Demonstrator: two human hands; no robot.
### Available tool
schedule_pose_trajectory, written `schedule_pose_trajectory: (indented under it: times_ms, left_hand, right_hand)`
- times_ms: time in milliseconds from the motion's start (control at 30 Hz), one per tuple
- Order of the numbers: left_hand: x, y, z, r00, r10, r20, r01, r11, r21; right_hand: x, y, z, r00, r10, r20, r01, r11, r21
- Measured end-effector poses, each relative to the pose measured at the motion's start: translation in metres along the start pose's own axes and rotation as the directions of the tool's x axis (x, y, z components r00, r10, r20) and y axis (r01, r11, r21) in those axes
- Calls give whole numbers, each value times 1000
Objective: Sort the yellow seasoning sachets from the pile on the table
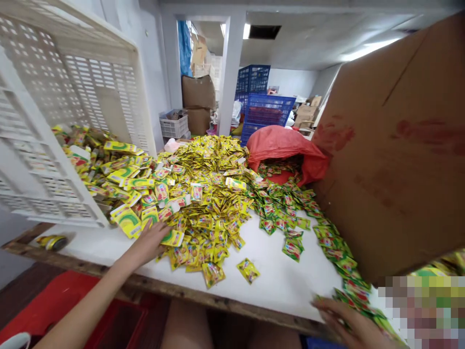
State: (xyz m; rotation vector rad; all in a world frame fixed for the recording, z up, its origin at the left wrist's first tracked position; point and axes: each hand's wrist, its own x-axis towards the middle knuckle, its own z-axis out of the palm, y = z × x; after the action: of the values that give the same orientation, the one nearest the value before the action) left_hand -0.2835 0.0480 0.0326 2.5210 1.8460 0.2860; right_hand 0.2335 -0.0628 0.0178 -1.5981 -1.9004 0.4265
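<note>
Left hand on a small yellow carton at 8 o'clock; right hand by green packets between 4 and 5.
On the white tabletop (269, 295), the yellow carton (174, 238) lies at the near edge of the yellow heap, its long axis running roughly 9 to 3 o'clock, its visible end pointing to 3. The other end is hidden by the left hand (150, 241), so I cannot tell whether the fingers are clamped on it. The right hand (348, 321) is blurred and cut off below; its fingertips are near the green packets (358, 291), grip unclear. The carton shows a yellow face with green marking; its print is too small to read.
</note>
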Motion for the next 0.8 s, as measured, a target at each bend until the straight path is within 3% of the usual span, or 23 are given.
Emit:
schedule_pose_trajectory:
  times_ms: [100,200,267,333,433,533,667,800]
  left_hand:
    - [4,3,-4,985,-82,-149,73,995,-62]
    - [3,22,-4,937,-251,-244,167,932,-321]
    - [0,48,-1,924,-334,-189,186,821,-541]
    - [-5,80,6,931,-349,-104,173,674,-718]
    - [-12,127,18,946,-324,9,163,453,-876]
    - [-15,160,29,950,-302,80,179,315,-932]
    - [-13,183,43,951,-261,167,231,235,-944]
    - [-9,198,55,955,-260,146,203,212,-956]
  right_hand:
    - [38,-42,44,994,-43,98,30,992,124]
    - [73,-81,79,964,-201,173,186,977,100]
    - [88,-93,93,934,-236,268,245,969,1]
    - [96,-95,101,923,-184,339,224,971,-82]
    - [98,-81,102,941,-70,330,117,985,-125]
    - [96,-53,91,968,26,249,3,993,-115]
    - [105,-3,59,978,202,59,-199,979,-49]
    - [118,42,37,902,402,-160,-408,913,-7]
